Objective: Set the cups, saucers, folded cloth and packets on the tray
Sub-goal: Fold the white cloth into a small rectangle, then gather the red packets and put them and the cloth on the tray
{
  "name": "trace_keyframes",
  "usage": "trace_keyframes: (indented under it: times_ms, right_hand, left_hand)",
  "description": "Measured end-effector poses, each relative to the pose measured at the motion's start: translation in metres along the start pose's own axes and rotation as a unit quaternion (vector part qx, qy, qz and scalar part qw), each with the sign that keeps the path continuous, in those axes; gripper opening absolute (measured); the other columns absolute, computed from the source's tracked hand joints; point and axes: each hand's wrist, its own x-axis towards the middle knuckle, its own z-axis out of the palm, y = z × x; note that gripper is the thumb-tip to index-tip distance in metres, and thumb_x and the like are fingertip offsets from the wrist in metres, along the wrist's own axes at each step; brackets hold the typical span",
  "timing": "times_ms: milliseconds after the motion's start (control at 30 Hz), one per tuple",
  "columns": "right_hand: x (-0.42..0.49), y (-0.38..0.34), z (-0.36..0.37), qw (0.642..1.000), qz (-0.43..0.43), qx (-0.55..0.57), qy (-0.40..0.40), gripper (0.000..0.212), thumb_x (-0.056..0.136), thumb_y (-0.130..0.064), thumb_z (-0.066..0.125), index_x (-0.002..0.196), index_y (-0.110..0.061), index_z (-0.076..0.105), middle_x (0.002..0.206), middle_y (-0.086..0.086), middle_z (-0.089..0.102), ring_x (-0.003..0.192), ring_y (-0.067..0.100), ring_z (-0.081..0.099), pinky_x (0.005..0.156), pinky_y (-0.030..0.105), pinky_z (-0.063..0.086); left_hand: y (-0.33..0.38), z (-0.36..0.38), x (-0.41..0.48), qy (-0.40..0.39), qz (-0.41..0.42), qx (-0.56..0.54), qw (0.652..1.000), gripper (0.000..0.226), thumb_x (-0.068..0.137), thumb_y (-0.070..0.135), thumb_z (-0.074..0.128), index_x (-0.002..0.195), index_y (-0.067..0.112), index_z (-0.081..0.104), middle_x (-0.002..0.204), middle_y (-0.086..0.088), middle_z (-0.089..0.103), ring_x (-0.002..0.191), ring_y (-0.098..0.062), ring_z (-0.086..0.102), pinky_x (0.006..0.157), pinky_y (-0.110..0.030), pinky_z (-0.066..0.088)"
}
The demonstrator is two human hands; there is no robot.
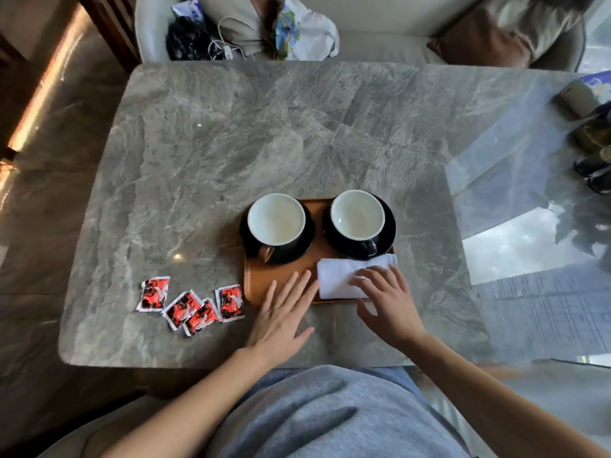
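Fingers spread, the right hand [386, 302] is pressing the folded cloth [337, 276] at the near right corner of the tray [281, 276], the left hand [284, 312] is lying straight-fingered over its near edge, and the packets [195, 305], sitting off-tray on the surface [231, 143], are risking scattering if swept carelessly.

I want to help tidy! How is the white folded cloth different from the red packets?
The white folded cloth lies on the brown tray; the red packets lie on the grey marble table, left of it. The right hand touches the cloth; no hand touches the packets. The cloth is one plain piece; the packets number four. Both lie flat.
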Motion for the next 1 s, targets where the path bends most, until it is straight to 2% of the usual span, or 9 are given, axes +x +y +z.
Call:
trace_keyframes:
  times_ms: [100, 267, 333, 433, 567, 700, 800, 900, 1000]
  right_hand:
    - [0.013, -0.029, 0.009, 0.998, -0.063, 0.024, -0.022, 0.037, 0.077, -0.021, 0.064, 0.114, -0.021, 0.061, 0.123, -0.002, 0.061, 0.122, 0.023, 0.050, 0.109, 0.046, 0.034]
    - [0.038, -0.079, 0.026, 0.987, -0.154, 0.024, -0.048, 0.037, 0.074, -0.017, 0.070, 0.110, -0.013, 0.065, 0.116, 0.001, 0.066, 0.106, 0.026, 0.060, 0.097, 0.037, 0.047]
    - [0.050, -0.097, 0.031, 0.982, -0.171, 0.029, -0.075, 0.041, 0.074, -0.017, 0.067, 0.115, -0.012, 0.064, 0.119, 0.002, 0.064, 0.109, 0.027, 0.058, 0.099, 0.035, 0.044]
    - [0.068, -0.124, 0.038, 0.973, -0.201, 0.033, -0.109, 0.048, 0.075, -0.018, 0.063, 0.122, -0.012, 0.060, 0.126, 0.002, 0.061, 0.115, 0.027, 0.053, 0.101, 0.035, 0.040]
    - [0.090, -0.152, 0.052, 0.966, -0.226, 0.015, -0.127, 0.049, 0.080, -0.027, 0.060, 0.126, -0.010, 0.055, 0.131, 0.005, 0.056, 0.122, 0.028, 0.047, 0.105, 0.038, 0.036]
    - [0.106, -0.167, 0.070, 0.964, -0.203, -0.026, -0.169, 0.064, 0.084, -0.049, 0.051, 0.138, -0.017, 0.041, 0.144, 0.000, 0.041, 0.134, 0.024, 0.032, 0.109, 0.039, 0.027]
    - [0.112, -0.169, 0.077, 0.966, -0.181, -0.037, -0.183, 0.075, 0.082, -0.058, 0.050, 0.143, -0.018, 0.033, 0.146, -0.001, 0.037, 0.136, 0.023, 0.029, 0.109, 0.041, 0.027]
    - [0.114, -0.168, 0.079, 0.967, -0.173, -0.037, -0.182, 0.080, 0.077, -0.066, 0.044, 0.140, -0.018, 0.035, 0.143, 0.000, 0.039, 0.133, 0.022, 0.033, 0.105, 0.041, 0.030]
    - [0.115, -0.167, 0.080, 0.967, -0.176, -0.037, -0.180, 0.069, 0.078, -0.062, 0.048, 0.132, -0.019, 0.042, 0.142, 0.000, 0.040, 0.131, 0.023, 0.035, 0.102, 0.042, 0.032]
  left_hand:
    - [-0.018, -0.004, -0.020, 0.012, -0.040, 0.004, 0.999, 0.081, 0.089, 0.047, 0.043, 0.147, 0.028, -0.009, 0.156, 0.006, -0.017, 0.143, -0.017, -0.019, 0.117, -0.045, -0.010]
    - [-0.042, -0.006, -0.058, 0.051, -0.141, -0.028, 0.988, 0.081, 0.087, 0.046, 0.048, 0.149, 0.028, -0.003, 0.158, 0.007, -0.006, 0.145, -0.013, -0.012, 0.117, -0.042, -0.008]
    - [-0.050, -0.008, -0.071, 0.092, -0.192, -0.048, 0.976, 0.080, 0.084, 0.041, 0.057, 0.149, 0.022, 0.015, 0.158, 0.003, 0.014, 0.146, -0.017, 0.007, 0.117, -0.044, 0.002]
    - [-0.067, -0.011, -0.086, 0.144, -0.265, -0.068, 0.951, 0.070, 0.077, 0.029, 0.069, 0.139, 0.014, 0.042, 0.147, -0.004, 0.042, 0.136, -0.025, 0.037, 0.112, -0.053, 0.026]
    - [-0.089, -0.013, -0.096, 0.171, -0.320, -0.073, 0.929, 0.051, 0.073, 0.020, 0.070, 0.123, 0.017, 0.058, 0.138, -0.005, 0.050, 0.125, -0.029, 0.046, 0.098, -0.053, 0.040]
    - [-0.101, -0.015, -0.091, 0.148, -0.324, -0.071, 0.932, 0.046, 0.074, 0.017, 0.071, 0.118, 0.024, 0.061, 0.143, -0.003, 0.045, 0.133, -0.027, 0.038, 0.103, -0.057, 0.032]
    - [-0.108, -0.018, -0.085, 0.137, -0.302, -0.034, 0.943, 0.047, 0.070, 0.018, 0.075, 0.115, 0.023, 0.065, 0.141, -0.006, 0.049, 0.131, -0.030, 0.042, 0.107, -0.060, 0.028]
    - [-0.114, -0.020, -0.080, 0.112, -0.284, -0.012, 0.952, 0.046, 0.072, 0.022, 0.074, 0.116, 0.022, 0.064, 0.141, -0.006, 0.048, 0.133, -0.027, 0.039, 0.111, -0.059, 0.020]
    - [-0.116, -0.020, -0.075, 0.088, -0.270, 0.006, 0.959, 0.039, 0.074, 0.023, 0.069, 0.112, 0.021, 0.059, 0.138, -0.002, 0.047, 0.133, -0.024, 0.037, 0.114, -0.054, 0.017]
